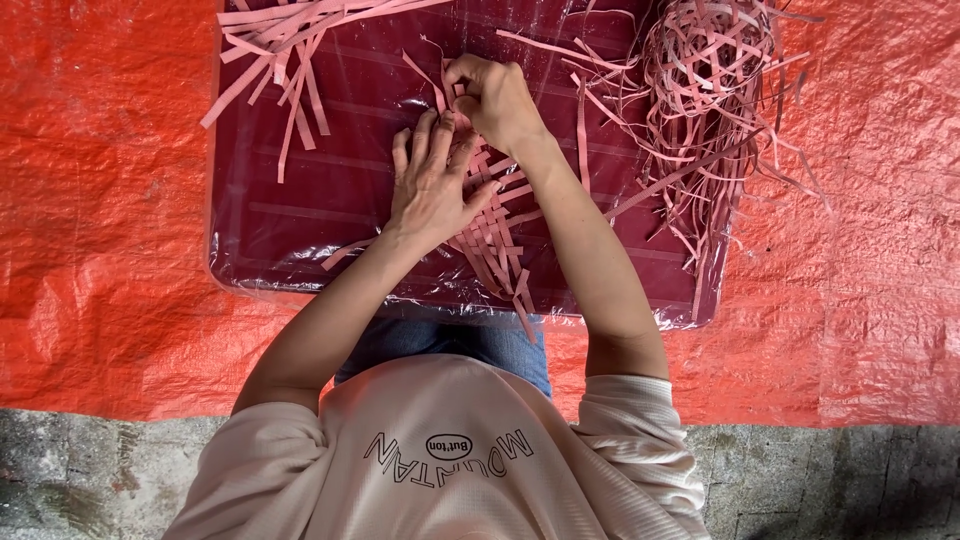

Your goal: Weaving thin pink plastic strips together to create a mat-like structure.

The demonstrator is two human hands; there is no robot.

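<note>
Pink strips are being plaited into a small weave (pixel 495 240) on a dark red board (pixel 300 200) wrapped in clear film, lying on an orange tarp (pixel 100 200). The weave is sitting mid-board, running down toward the near edge.

L hand (pixel 430 185) is lying flat, fingers spread, palm down on the weave's upper part; its grip is open & closing on nothing, just pressing. R hand (pixel 495 100) is curled at the weave's top end, thumb & fingertips pinching a strip (pixel 425 80) that is sticking up to the left.

Doing it well, imo: L palm should be pinning the crossings right beside the working point so nothing slides on the slick film, while R hand is threading the strip flat, w/o twist, over & under in turn, then snugging it against its neighbour. Pulling gently matters, since these thin strips look apt to kink or tear.

Hard to make out: the R hand's fingertips are covering the exact crossing, so which strip is going over or under can't be told. L palm is hiding part of the weave. Loose strips (pixel 280 50) top left & a tangle (pixel 710 70) top right are both being cut off by the frame edge, and film glare is blurring the board's far part
</note>
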